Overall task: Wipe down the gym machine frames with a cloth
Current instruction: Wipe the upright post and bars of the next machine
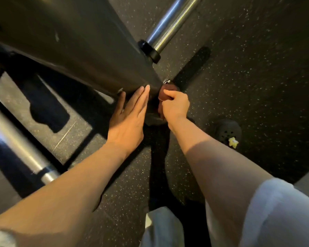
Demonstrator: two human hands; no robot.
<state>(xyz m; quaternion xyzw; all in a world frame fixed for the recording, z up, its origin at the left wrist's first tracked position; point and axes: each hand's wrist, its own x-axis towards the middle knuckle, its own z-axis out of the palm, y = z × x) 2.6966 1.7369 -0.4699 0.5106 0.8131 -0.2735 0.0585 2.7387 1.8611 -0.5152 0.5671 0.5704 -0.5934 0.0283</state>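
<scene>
**Cloth at the foot of the frame**

Cloth, a reddish-brown bunched rag [165, 97], sits gripped in the right hand [175, 107], fingers curled round it, against the near low end of the dark metal machine frame [82, 50]. Left hand [128, 120] braces flat, fingers straight. Best press firmly, wiping along the frame.

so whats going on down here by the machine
A person is bent over the dark frame of a gym machine, wiping near its lower end. The right hand grips a bunched reddish-brown cloth against the frame's end, while the left hand rests flat, fingers straight, on the frame beside it. A dark shoe shows on the speckled floor.
</scene>
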